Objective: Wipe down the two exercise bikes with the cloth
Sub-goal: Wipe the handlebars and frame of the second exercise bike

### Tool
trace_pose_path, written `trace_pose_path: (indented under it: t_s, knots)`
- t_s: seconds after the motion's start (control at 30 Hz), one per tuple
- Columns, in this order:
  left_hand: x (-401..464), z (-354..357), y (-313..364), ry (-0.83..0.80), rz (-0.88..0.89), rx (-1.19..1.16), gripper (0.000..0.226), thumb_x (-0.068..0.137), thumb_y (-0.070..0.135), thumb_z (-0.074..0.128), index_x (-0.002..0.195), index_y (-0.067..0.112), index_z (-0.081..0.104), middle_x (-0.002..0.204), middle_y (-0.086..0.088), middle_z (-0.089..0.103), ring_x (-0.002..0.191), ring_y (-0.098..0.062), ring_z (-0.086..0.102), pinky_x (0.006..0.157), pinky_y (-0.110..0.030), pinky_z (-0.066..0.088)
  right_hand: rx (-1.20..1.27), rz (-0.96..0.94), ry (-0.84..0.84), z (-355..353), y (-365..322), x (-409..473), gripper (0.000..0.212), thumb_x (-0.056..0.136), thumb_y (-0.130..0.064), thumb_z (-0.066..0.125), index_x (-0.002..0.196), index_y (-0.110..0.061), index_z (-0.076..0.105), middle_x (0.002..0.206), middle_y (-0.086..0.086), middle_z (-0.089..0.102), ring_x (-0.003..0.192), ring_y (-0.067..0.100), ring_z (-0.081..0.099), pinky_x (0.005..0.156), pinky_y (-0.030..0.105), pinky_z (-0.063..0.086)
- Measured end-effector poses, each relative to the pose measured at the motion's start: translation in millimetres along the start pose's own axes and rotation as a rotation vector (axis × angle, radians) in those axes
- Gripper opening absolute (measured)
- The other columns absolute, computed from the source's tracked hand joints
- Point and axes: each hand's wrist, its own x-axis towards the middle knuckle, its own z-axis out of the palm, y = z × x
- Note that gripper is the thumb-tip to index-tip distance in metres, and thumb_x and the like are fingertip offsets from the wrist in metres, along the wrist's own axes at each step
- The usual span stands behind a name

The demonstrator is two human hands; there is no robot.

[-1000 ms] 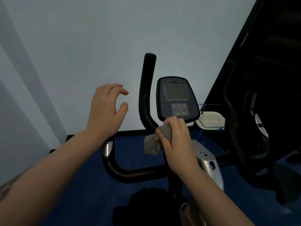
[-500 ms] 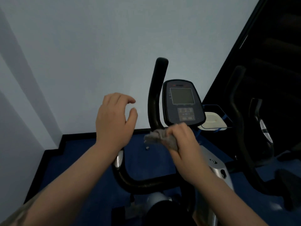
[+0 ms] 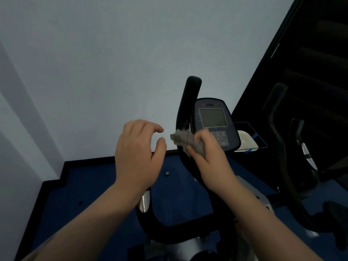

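Observation:
An exercise bike stands before me, with a black upright handlebar [image 3: 190, 102] and a dark console [image 3: 213, 117] bearing a grey screen. My right hand [image 3: 211, 157] grips a grey cloth [image 3: 185, 139] and holds it against the handlebar's lower bend, just left of the console. My left hand [image 3: 139, 157] hovers in the air left of the cloth, fingers loosely curled, holding nothing. A second bike's black frame [image 3: 282, 147] rises at the right, dim against a dark wall.
The bike's silver body [image 3: 261, 200] sits under my right forearm, and a chrome grip sensor [image 3: 144, 202] shows on the lower handlebar loop. A white object in a blue-edged tray [image 3: 248, 142] lies behind the console. Blue floor [image 3: 90, 185] meets a pale wall [image 3: 94, 63].
My right hand has slid the cloth up the handlebar, from below the console to beside its buttons. The left hand stayed hovering beside it. My view has tilted downward.

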Motion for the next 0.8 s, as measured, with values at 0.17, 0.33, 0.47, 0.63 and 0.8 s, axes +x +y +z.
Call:
trace_pose_path:
  t_s: [0.17,0.33,0.47,0.63,0.8]
  knots:
    - [1,-3,2,-0.016,0.003,-0.010,0.017,0.085,0.019,0.053,0.098,0.015,0.064,0.095,0.006,0.059,0.098,-0.001,0.035,0.076,-0.019,0.032,0.143,0.115,0.103,8,-11,21,0.016,0.093,-0.028,0.058,0.088,-0.025,0.042,0.093,0.001,0.056,0.080,0.010,0.054,0.066,0.026,0.044]
    - [0,-4,1,-0.024,-0.012,-0.006,0.016,0.085,0.020,0.053,0.097,0.019,0.063,0.095,0.008,0.057,0.098,-0.002,0.036,0.075,-0.020,0.032,0.223,0.340,0.293,-22,-5,2,0.022,0.077,-0.053,0.058,0.081,-0.033,0.051,0.098,0.003,0.057,0.088,0.014,0.058,0.078,0.037,0.051]
    - [0,-5,2,-0.033,-0.006,-0.005,0.018,0.085,0.023,0.051,0.097,0.019,0.064,0.095,0.009,0.057,0.099,-0.004,0.039,0.077,-0.022,0.035,0.317,0.314,0.513,-17,-30,44,0.006,0.084,-0.032,0.046,0.078,-0.031,0.047,0.100,0.009,0.054,0.082,0.010,0.052,0.078,0.027,0.044]
    - [1,-6,0,-0.047,-0.003,-0.012,0.023,0.084,0.029,0.045,0.098,0.020,0.063,0.095,0.010,0.056,0.098,-0.004,0.039,0.075,-0.023,0.035,0.146,0.133,0.418,28,-42,38,0.012,0.090,-0.019,0.061,0.091,-0.022,0.050,0.105,-0.002,0.044,0.091,-0.007,0.047,0.075,0.002,0.037]
    - [1,-3,-2,-0.042,0.015,-0.019,0.021,0.085,0.028,0.046,0.096,0.021,0.062,0.094,0.011,0.056,0.098,-0.003,0.039,0.077,-0.020,0.034,-0.079,0.147,0.529,19,-32,38,0.009,0.085,-0.028,0.067,0.081,-0.025,0.060,0.099,-0.006,0.044,0.092,0.006,0.046,0.076,0.013,0.039]
